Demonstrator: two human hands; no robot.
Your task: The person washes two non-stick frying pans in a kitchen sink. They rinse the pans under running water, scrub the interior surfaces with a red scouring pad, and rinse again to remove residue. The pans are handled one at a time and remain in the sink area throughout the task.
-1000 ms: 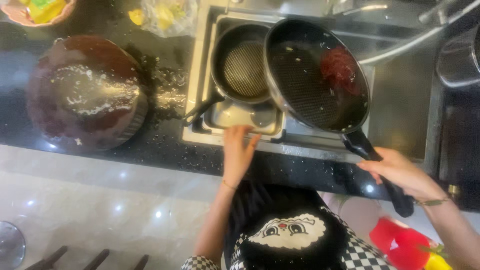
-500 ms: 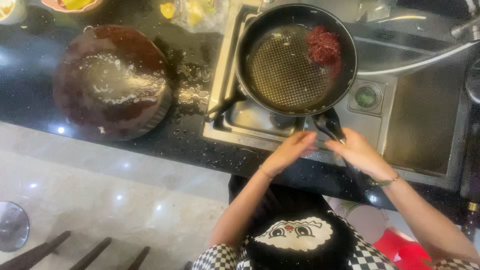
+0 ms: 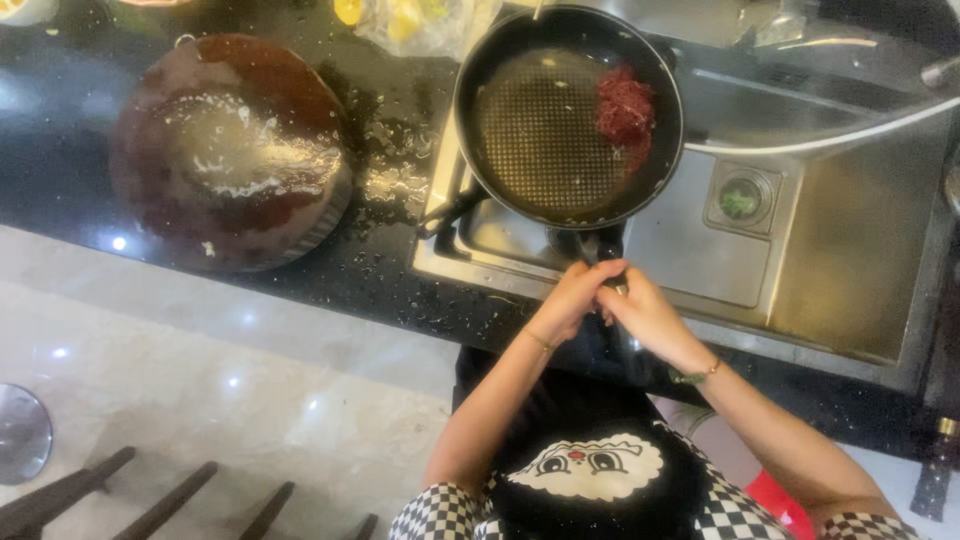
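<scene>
I see both hands meeting at the near end of a black frying pan (image 3: 565, 125), right over the front edge of the steel sink (image 3: 850, 250). My left hand (image 3: 572, 300) is curled closed around the pan's handle (image 3: 590, 250), fingers wrapped over the top of it. My right hand (image 3: 645, 315) presses in just beside it, touching the left one, and it looks closed on the same handle, though the handle's end is hidden under the two hands. The pan sits held above the left part of the sink basin, fairly level, its textured cooking surface facing me. A red scrubbing pad (image 3: 625, 110) lies inside the pan, against its right wall. A second dark handle (image 3: 450, 210) pokes out from under the pan on the left; what it belongs to is hidden. The sink drain (image 3: 738, 200) shows to the right of the pan, with something green in it. To the left, well apart from the hands, a large round dark pan (image 3: 230, 150) rests on the wet black counter (image 3: 390, 270), streaked with white foam. A bag of yellow items (image 3: 415, 18) sits at the counter's far edge.
</scene>
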